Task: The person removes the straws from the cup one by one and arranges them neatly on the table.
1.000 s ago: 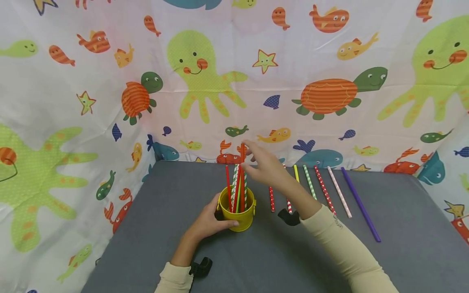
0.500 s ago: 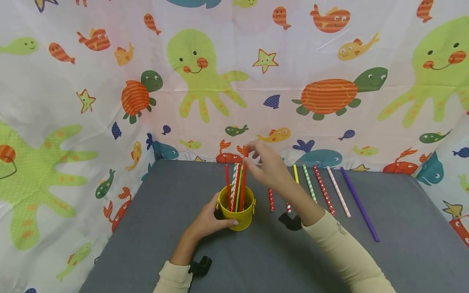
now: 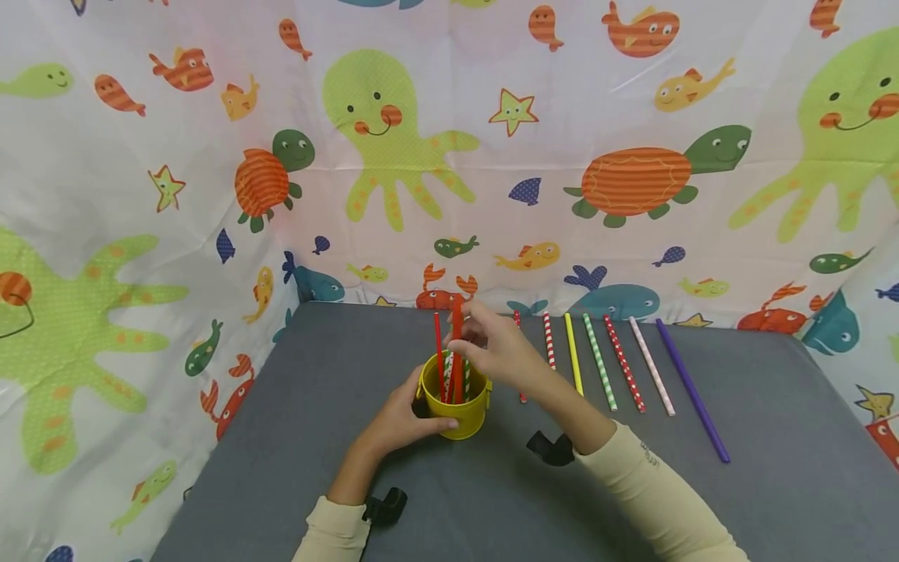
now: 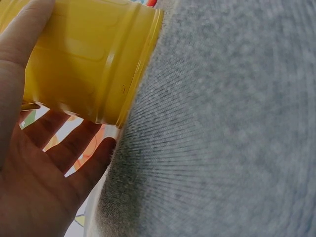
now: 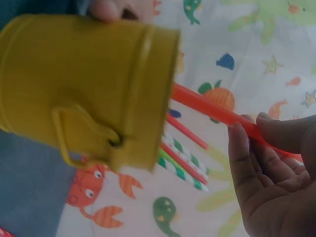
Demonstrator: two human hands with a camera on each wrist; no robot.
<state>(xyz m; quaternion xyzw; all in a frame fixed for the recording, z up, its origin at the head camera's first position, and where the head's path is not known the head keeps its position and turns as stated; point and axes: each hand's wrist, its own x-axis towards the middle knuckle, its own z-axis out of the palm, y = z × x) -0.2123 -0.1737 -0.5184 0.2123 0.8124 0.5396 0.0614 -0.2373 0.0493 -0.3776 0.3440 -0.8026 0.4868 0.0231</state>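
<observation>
My left hand grips a small yellow metal bucket that stands on the dark grey table, thumb across its near side and fingers behind. In the left wrist view the thumb overlaps the bucket's wall. Between thumb and fingertips, my right hand pinches an orange-red drinking straw; its lower end is inside the bucket, hidden by the wall in the right wrist view. Several other straws lean in the bucket, among them a thin red straw and green-striped straws.
Right of the bucket several straws lie in a row: a red-striped straw, a yellow straw, a green-striped one, a dotted red one, a pink one and, outermost, a purple straw. A sea-animal printed curtain hangs behind the table.
My right hand has moved down and slightly left with the orange-red straw, whose top now stands lower. My left hand keeps its hold on the bucket.
</observation>
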